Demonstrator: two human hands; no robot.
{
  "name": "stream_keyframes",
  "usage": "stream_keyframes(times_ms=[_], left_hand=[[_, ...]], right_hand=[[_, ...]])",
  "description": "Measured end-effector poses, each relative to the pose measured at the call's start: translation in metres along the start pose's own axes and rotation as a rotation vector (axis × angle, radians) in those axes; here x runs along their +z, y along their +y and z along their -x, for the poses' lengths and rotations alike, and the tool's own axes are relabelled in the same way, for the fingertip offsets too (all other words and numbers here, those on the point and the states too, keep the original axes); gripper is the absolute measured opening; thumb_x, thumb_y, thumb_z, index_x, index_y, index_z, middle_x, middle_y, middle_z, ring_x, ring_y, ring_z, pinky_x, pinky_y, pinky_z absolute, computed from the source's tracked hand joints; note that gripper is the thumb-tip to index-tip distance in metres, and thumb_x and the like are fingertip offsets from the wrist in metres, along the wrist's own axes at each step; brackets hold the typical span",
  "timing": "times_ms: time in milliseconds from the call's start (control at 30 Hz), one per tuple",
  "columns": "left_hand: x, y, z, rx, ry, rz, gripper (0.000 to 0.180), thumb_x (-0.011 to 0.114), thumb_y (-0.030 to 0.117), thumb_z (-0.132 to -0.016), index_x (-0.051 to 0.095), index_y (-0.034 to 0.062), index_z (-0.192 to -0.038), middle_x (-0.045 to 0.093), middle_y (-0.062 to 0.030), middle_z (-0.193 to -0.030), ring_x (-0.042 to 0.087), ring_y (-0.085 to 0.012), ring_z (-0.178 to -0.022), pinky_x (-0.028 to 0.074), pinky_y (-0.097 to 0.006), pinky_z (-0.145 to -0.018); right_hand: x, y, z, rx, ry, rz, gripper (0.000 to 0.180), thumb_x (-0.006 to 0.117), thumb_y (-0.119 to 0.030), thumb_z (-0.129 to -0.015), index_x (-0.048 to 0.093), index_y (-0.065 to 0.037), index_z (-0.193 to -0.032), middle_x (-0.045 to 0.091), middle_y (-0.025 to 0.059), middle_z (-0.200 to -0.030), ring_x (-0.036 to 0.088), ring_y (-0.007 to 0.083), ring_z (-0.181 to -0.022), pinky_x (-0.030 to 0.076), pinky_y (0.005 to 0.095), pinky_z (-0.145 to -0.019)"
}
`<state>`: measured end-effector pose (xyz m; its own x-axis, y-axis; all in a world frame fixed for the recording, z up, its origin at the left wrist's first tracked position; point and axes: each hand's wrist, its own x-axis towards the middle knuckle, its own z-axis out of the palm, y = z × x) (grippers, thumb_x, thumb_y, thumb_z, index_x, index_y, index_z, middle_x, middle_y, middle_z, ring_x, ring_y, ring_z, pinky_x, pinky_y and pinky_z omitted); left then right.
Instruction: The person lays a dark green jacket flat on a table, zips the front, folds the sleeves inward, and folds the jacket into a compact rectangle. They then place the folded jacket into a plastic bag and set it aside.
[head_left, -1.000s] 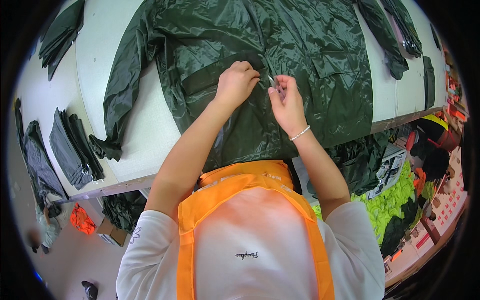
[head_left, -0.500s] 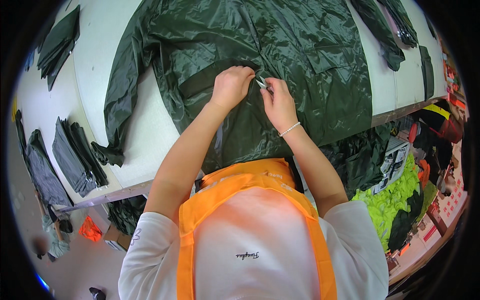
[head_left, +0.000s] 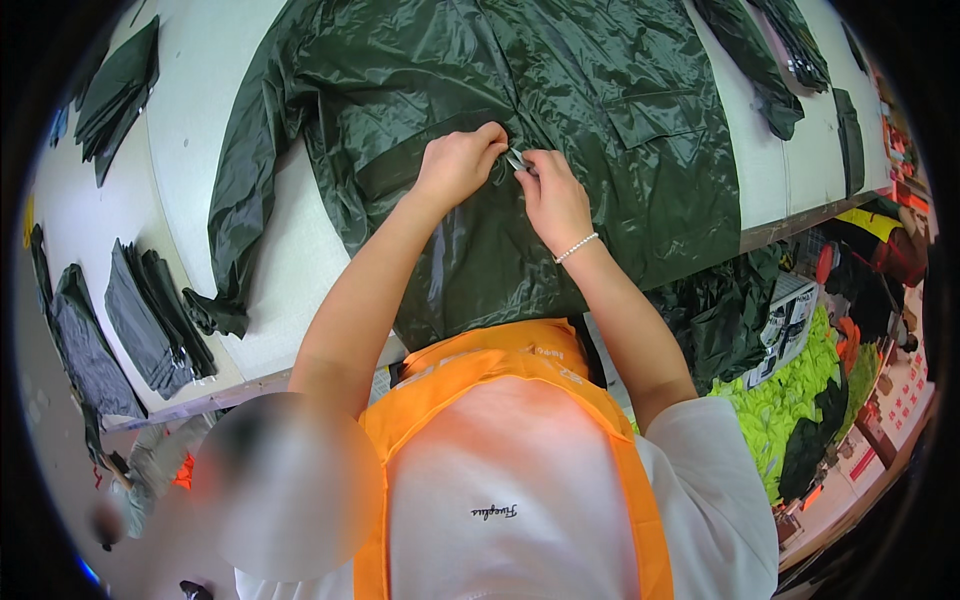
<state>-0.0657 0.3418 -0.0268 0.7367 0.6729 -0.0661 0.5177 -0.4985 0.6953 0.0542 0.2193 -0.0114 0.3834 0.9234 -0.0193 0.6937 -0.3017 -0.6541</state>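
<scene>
A shiny dark green jacket (head_left: pixel 650 210) lies spread over the white table, its sleeve reaching down to the left. With fingers pinched together, my left hand (head_left: pixel 455 168) grips the jacket's fabric at the inner end of a pocket flap (head_left: pixel 395 170). My right hand (head_left: pixel 556 203) is closed around small thread snips (head_left: pixel 516 160); their pale metal tips point up and left, close to my left fingertips. Most of the snips is hidden in the palm. Whether a thread lies between the blades is too small to tell.
Folded dark garments (head_left: pixel 150 315) lie on the white table (head_left: pixel 285 250) at left, with more dark pieces (head_left: pixel 755 75) at far right. Below the table's right edge sit a dark green heap (head_left: pixel 720 315) and bright yellow-green garments (head_left: pixel 775 410). A person (head_left: pixel 140 480) is at lower left.
Both hands have shifted slightly left along the flap's end, and the snips have come closer to my left fingers. A blurred round patch now covers the lower left; the person there has moved.
</scene>
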Motion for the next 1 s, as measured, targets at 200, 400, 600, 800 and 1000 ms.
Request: stream_keyframes(times_ms=[200,400,600,800,1000], left_hand=[[0.002,0.002,0.003,0.005,0.017,-0.007,0.014,0.055,0.026,-0.089,0.06,0.0136,-0.091,0.064,-0.0117,-0.071,0.063,-0.0321,-0.07,0.048,-0.043,-0.06],[0.006,0.003,0.004,0.011,0.084,-0.009,0.012,0.057,0.025,-0.088,0.06,0.0136,-0.091,0.065,-0.0095,-0.072,0.063,-0.0313,-0.068,0.048,-0.043,-0.059],[-0.021,0.017,0.028,0.142,0.252,0.112,0.008,0.059,0.012,-0.085,0.058,0.0061,-0.091,0.063,-0.0118,-0.09,0.06,-0.0318,-0.085,0.048,-0.038,-0.071],[-0.069,0.001,0.203,-0.13,-0.226,-0.056,0.015,0.058,0.016,-0.085,0.059,0.0046,-0.076,0.058,-0.0159,-0.072,0.057,-0.0358,-0.067,0.047,-0.043,-0.061],[-0.178,-0.117,0.298,-0.445,0.868,-0.765,0.05,0.067,0.01,-0.076,0.05,-0.0002,-0.121,0.052,-0.0228,-0.122,0.048,-0.0386,-0.115,0.037,-0.046,-0.098]], right_hand=[[-0.006,-0.005,-0.005,-0.008,-0.042,0.077,0.012,0.057,-0.016,-0.088,0.055,-0.007,-0.097,0.058,0.011,-0.093,0.061,0.0344,-0.078,0.049,0.0434,-0.064],[-0.007,-0.004,-0.009,-0.037,-0.075,0.155,0.01,0.057,-0.016,-0.088,0.056,-0.007,-0.094,0.058,0.0111,-0.09,0.061,0.0343,-0.077,0.049,0.0433,-0.064],[-0.006,0.021,-0.018,0.128,0.074,-0.195,0.016,0.06,-0.015,-0.087,0.061,-0.004,-0.1,0.064,0.013,-0.087,0.062,0.0267,-0.072,0.049,0.0345,-0.066],[-0.038,0.027,-0.033,0.68,0.061,-1.043,0.026,0.059,-0.023,-0.092,0.061,-0.002,-0.108,0.052,-0.0008,-0.071,0.039,0.0057,-0.051,0.026,0.0211,-0.044],[-0.008,0.0,-0.002,0.101,-0.262,-0.497,0.024,0.066,-0.019,-0.086,0.067,-0.002,-0.102,0.07,0.0073,-0.087,0.062,0.01,-0.076,0.049,0.0237,-0.072]])
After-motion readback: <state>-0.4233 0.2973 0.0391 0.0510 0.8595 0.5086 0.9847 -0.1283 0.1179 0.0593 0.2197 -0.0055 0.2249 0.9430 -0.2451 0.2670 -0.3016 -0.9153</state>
